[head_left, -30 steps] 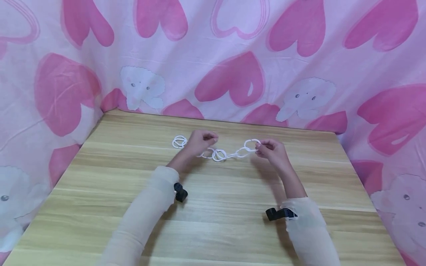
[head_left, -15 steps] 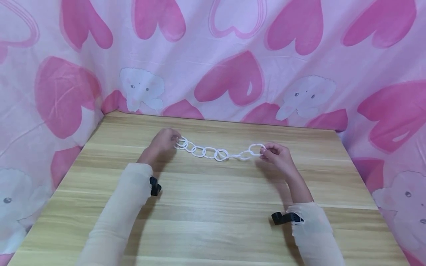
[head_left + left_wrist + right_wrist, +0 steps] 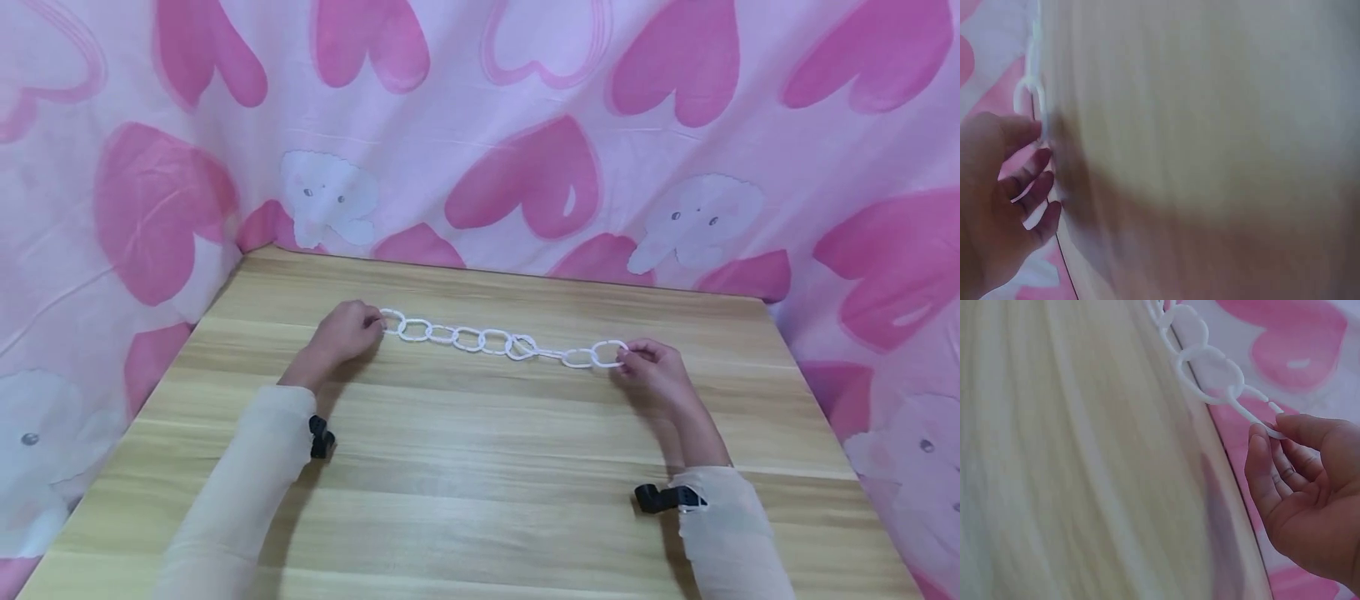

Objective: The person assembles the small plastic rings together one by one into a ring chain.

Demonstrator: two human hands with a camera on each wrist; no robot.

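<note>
A white plastic chain [image 3: 468, 339] of several linked oval rings stretches across the far part of the table. My left hand [image 3: 347, 332] pinches the end link on the left between thumb and finger. In the left wrist view, that link [image 3: 1027, 94] rises from the fingertips while the other fingers are loosely bent. At the other end, my right hand [image 3: 660, 367] pinches the last link [image 3: 609, 353]. The right wrist view shows a small gap in this link [image 3: 1250, 415], close to the thumb. Some links near the middle overlap one another.
The wooden table [image 3: 480, 483] reaches toward me and to both sides. Behind it and along the sides hangs a pink curtain [image 3: 525, 167] with hearts and white elephants. A black wrist camera [image 3: 321, 437] sits on the left sleeve, another camera [image 3: 667, 498] on the right.
My left hand has moved left and taken hold of the chain's left end. My right hand has shifted right with its link, and the chain, bunched before, is drawn out nearly straight.
</note>
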